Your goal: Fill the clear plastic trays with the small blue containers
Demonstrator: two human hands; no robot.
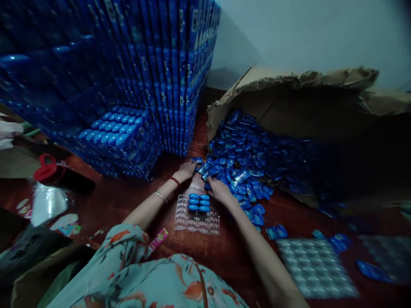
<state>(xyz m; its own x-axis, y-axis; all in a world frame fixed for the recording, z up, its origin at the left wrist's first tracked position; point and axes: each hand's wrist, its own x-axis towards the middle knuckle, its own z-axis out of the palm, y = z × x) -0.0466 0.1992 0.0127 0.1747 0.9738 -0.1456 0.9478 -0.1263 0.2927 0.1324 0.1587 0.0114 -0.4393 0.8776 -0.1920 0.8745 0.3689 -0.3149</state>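
A clear plastic tray (196,222) with rows of moulded cups lies in front of me. Several glossy blue oval-topped pieces (199,202) stand in its far rows. Beyond the tray, my left hand (186,171) reaches to the near edge of a heap of small blue packs (237,175), its fingers closed at one blue pack (196,160). My right hand (220,191) is beside the heap, just past the tray's far right corner. Its fingers are curled round a small blue pack (207,186), mostly hidden by the hand.
A torn cardboard box (250,85) spills the heap from its side. Tall stacks of blue packs (173,77) stand at the left, with a lower stack (112,128) before them. A red-lidded bottle (51,173) lies left. Another moulded tray (316,265) is at right.
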